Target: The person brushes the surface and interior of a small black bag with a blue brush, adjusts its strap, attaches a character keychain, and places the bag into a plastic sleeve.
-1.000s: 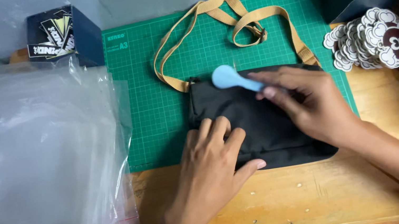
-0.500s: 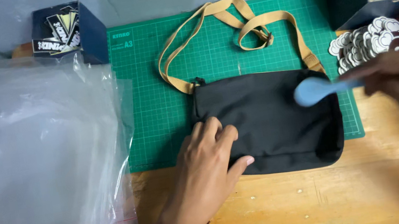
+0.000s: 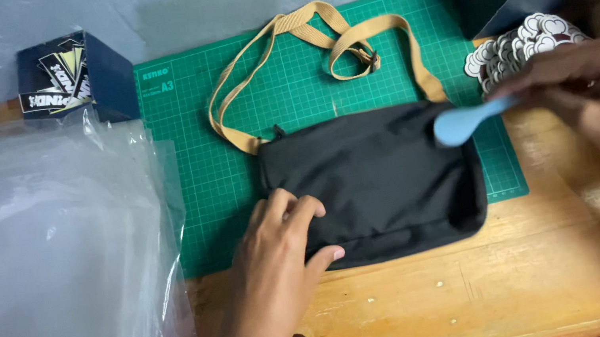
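Resting flat with fingers spread, the left hand point(image 3: 279, 256) presses the lower left corner of the black fabric pouch bag point(image 3: 374, 181), gripping nothing. That bag lies on the green gridded cutting mat point(image 3: 234, 155) atop the wooden bench point(image 3: 450, 305), long axis running left to right, tan webbing strap point(image 3: 314, 54) looped away from the person. Off the bag's right end, the right hand point(image 3: 598, 97) pinches a pale blue plastic spoon-shaped tool point(image 3: 465, 122), rounded head over the bag's upper right corner, beside the white round stickers point(image 3: 513, 46). Clear plastic sleeves point(image 3: 50, 264) lie stacked left.

clear plastic bags point(image 3: 50, 264) left — dark blue box point(image 3: 73, 78) behind.
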